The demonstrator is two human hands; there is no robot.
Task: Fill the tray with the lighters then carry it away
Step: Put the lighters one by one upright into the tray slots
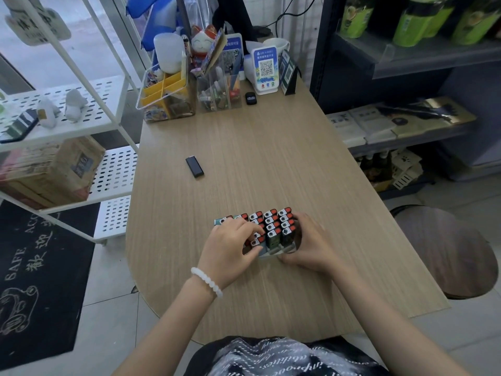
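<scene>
A light wood-grain worktop (271, 147) with a rounded near edge. At its far end stand a clear organiser with yellow dividers (165, 93), a lucky cat figurine (202, 40), a white cup (278, 46) and a blue-and-white QR code stand (265, 70). A white perforated metal shelf unit (67, 104) on the left holds a cardboard box (54, 172). A black doormat (38, 280) lies below. A round dark stool (444, 251) sits on the right.
</scene>
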